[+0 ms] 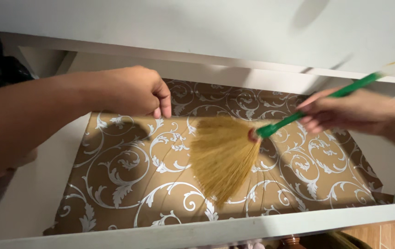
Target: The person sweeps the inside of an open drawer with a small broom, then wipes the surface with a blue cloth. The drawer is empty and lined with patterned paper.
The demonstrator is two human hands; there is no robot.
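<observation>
Hand broom [223, 154] in right hand [345, 110] over patterned brown liner [128, 170].

- left hand [137, 90] reaches in from the left on a bare forearm, fingers curled into a loose fist, knuckles up, fingertips pointing down.
- right hand [345, 110] comes in from the right, fingers closed in a grip, wrist level, slightly blurred.
- the two hands are well apart.

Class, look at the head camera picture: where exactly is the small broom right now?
The small broom lies centre-right in the open drawer, its straw fan on the patterned liner, its green handle held by the right hand; the left hand grips the liner's back edge.
</observation>
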